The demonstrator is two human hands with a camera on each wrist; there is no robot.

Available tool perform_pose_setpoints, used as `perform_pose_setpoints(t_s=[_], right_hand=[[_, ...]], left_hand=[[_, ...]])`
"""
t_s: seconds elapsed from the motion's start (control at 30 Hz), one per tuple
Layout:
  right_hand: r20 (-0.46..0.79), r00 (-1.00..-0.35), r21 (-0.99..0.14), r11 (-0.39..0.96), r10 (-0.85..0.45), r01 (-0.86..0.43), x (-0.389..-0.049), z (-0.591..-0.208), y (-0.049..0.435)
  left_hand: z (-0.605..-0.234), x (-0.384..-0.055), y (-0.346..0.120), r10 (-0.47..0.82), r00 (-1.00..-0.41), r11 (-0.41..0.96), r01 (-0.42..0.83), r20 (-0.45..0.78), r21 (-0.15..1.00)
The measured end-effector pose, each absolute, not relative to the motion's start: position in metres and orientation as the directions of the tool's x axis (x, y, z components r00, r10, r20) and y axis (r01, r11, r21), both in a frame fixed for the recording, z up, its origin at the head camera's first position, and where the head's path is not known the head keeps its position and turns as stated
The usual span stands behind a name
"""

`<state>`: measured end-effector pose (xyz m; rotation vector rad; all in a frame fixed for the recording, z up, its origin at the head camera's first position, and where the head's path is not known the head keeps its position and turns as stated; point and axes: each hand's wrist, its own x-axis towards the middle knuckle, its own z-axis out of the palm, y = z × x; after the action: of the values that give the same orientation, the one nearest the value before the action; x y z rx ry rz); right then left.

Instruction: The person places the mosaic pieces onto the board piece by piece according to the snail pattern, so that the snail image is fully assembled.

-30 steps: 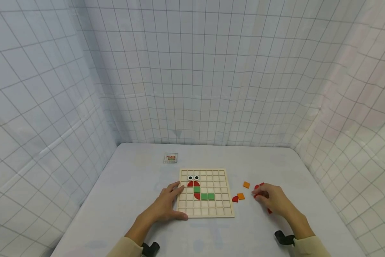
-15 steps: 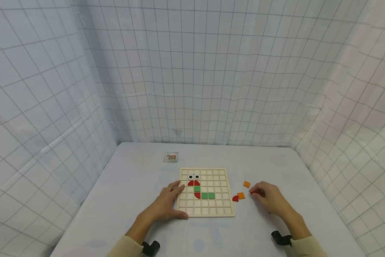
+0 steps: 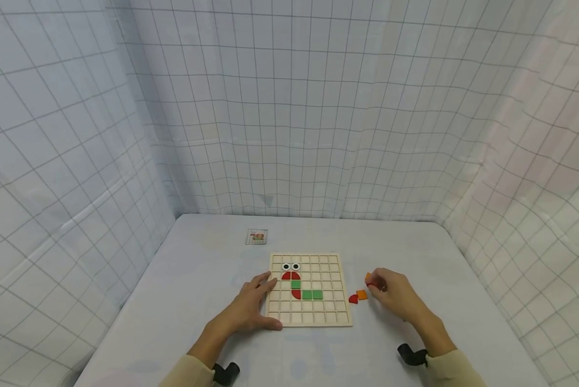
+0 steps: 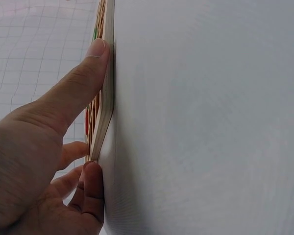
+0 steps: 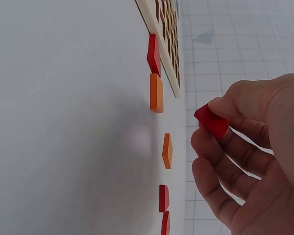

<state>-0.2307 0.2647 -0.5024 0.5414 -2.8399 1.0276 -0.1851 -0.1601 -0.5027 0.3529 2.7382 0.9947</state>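
A wooden grid board [image 3: 325, 317] lies on the table, bearing two eye tiles [image 3: 291, 266], several red quarter-circle tiles [image 3: 296, 294] and green square tiles [image 3: 312, 294]. My left hand [image 3: 248, 309] holds its near left corner, thumb along the front edge and fingers at the left side. To the right of the board, my right hand [image 3: 393, 290] pinches a red quarter-circle tile [image 5: 213, 121] between thumb and fingers, raised off the table. In the head view it partly covers an orange square tile [image 3: 368, 276].
Between board and right hand lie another orange square tile [image 3: 362, 294] and a red quarter-circle tile [image 3: 353, 299]. More red tiles [image 5: 163, 198] show low in the right wrist view. A small picture card [image 3: 257, 237] lies behind the board. Gridded white curtains [image 3: 289, 134] surround the table.
My right hand has picked up a red quarter-circle tile from the loose group on the right and moved left toward the board with it. My left hand has stayed at the board's corner.
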Motion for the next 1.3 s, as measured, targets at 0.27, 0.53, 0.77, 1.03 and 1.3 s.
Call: perform_pose_setpoints(t_s=[0.27,0.53,0.77,1.03,1.3], right_hand=[[0.245,-0.896,-0.568,0.694,-0.37,-0.442,-0.234,-0.499,0.251],[0.229,-0.884,-0.625,0.635,-0.407,-0.454,-0.237,-0.496,0.236],[0.239,-0.859,-0.637,0.594,-0.453,-0.491,-0.24,-0.5,0.22],[0.189,-0.859,-0.665,0.582,-0.476,-0.468,-0.24,-0.503,0.202],[0.153,-0.866,-0.664,0.599,-0.477,-0.448,-0.239,-0.506,0.191]], left_hand=[[-0.508,-0.187,-0.162,0.29,-0.952,0.748,0.16,-0.1,0.644],[-0.505,-0.185,-0.161,0.283,-0.952,0.752,0.145,-0.116,0.643],[-0.505,-0.186,-0.161,0.275,-0.954,0.755,0.138,-0.119,0.64],[-0.504,-0.186,-0.16,0.274,-0.954,0.757,0.135,-0.124,0.64],[-0.503,-0.185,-0.16,0.293,-0.949,0.747,0.149,-0.119,0.648]])
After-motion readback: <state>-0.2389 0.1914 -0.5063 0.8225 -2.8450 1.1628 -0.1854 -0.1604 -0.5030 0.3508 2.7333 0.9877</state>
